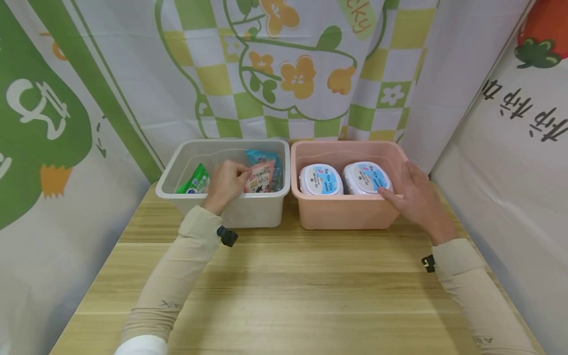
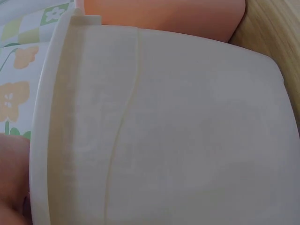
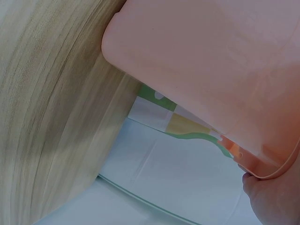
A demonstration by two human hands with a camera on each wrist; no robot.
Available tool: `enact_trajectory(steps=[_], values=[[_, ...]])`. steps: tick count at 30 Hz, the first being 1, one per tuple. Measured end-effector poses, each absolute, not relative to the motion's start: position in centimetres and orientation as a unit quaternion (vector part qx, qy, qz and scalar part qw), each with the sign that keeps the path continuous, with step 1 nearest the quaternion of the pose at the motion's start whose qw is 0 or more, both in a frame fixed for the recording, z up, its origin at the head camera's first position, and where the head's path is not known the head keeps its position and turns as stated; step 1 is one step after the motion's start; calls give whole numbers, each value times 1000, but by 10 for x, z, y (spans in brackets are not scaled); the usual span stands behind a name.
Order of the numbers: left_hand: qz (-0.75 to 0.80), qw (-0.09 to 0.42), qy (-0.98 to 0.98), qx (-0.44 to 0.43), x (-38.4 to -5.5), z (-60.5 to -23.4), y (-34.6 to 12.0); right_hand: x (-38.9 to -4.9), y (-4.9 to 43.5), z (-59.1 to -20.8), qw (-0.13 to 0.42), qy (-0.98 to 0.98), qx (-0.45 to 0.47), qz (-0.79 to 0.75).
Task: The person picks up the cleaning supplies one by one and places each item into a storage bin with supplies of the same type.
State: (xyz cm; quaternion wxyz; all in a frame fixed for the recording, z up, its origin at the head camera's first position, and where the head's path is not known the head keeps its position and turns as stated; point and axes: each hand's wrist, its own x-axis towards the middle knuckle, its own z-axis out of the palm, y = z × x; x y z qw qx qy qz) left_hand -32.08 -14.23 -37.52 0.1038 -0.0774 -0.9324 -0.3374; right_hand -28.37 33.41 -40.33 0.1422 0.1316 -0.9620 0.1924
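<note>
In the head view, my left hand [image 1: 226, 185] reaches into the white bin [image 1: 253, 212], thumb and forefinger pinching the edge of a pink packet [image 1: 260, 176]. Behind that packet is a blue packet [image 1: 277, 170]; a green packet [image 1: 198, 180] lies left of the hand. My right hand [image 1: 419, 197] grips the right front corner of the pink bin [image 1: 346, 214], thumb over the rim and fingers along the right side. Two white tubs with blue-and-white lids, a left tub [image 1: 321, 179] and a right tub [image 1: 367, 177], sit inside. The bin walls fill much of both wrist views.
Both bins stand side by side at the back of a wooden table [image 1: 284, 286]. A patterned cloth [image 1: 301, 74] hangs close behind them. Printed white sheets flank the table at left and right.
</note>
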Motion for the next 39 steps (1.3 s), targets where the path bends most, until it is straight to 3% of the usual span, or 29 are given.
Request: enact_trajectory(steps=[21,34,39], values=[[-299,71,-948,-82,-320,-373,-142,-286,331,-405,175,-954,147,194],[-243,-16,-968,-56,-315,-355,-142,-286,330,-403,187,-951,151,195],[-218,-28,-974,-47,-314,-354,-142,-286,331,-404,183,-951,153,195]])
